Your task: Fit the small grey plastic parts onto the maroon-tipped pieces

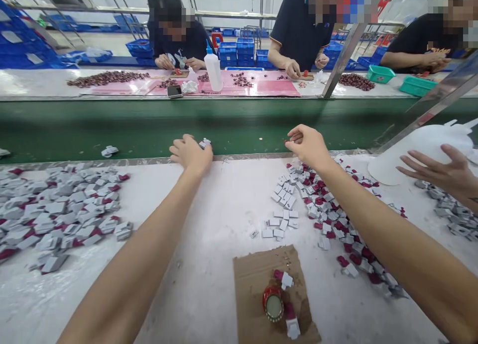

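My left hand (191, 154) reaches over the near edge of the green belt, fingers curled round a small grey plastic part (204, 143). Farther right, my right hand (308, 144) hovers at the belt's edge with thumb and fingertips pinched on a tiny dark red piece (286, 141), mostly hidden. Between my forearms lie loose grey parts (284, 219) and a heap of grey and dark red parts (328, 204). Closer to me, a piece of cardboard (248, 294) bears a red bottle cap (274, 306) and two grey-and-red parts (292, 326).
A large pile of grey and red parts (59, 209) covers the left side. At right, another person's hand (444, 170) is at a white bottle (407, 152). Across the green belt (142, 120), several people work beside a glue bottle (213, 72). A metal post (345, 55) stands there.
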Available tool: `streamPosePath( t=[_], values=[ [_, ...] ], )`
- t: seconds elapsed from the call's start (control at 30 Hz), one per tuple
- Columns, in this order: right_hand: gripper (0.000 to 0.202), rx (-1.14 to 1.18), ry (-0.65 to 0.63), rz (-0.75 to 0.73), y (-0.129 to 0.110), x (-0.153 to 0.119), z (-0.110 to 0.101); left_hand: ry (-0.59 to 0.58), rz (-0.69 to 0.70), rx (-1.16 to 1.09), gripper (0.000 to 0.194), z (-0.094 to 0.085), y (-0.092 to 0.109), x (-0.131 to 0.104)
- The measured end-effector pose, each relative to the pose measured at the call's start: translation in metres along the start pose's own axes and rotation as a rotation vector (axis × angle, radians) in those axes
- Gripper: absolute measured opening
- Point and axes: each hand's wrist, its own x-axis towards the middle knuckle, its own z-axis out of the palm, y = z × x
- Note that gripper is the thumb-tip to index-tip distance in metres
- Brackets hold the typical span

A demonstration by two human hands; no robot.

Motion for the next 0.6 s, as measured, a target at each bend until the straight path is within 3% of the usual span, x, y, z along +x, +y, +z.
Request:
streamPosePath(
  t=[0.1,0.2,0.3,0.4,0.6],
  values=[
    [0.012,0.049,-0.005,-0.115,-0.010,-0.077,-0.025,0.053,0.003,0.020,0.027,0.016,0.027,-0.046],
    [0.005,0.041,-0.074,-0.283,-0.004,-0.169,-0.039,-0.180,0.243,-0.022,0.027,0.037,0.055,-0.096],
    [0.012,0.006,-0.061,-0.326,0.012,-0.240,-0.035,-0.325,0.395,-0.035,0.024,0.054,0.071,-0.123],
    [0.014,0.004,-0.087,-0.315,0.024,-0.274,-0.021,-0.302,0.414,-0.045,0.018,0.064,0.072,-0.123],
    [0.009,0.092,-0.082,-0.263,0.023,-0.287,-0.013,-0.225,0.363,-0.100,0.015,0.067,0.063,-0.100]
  ],
)
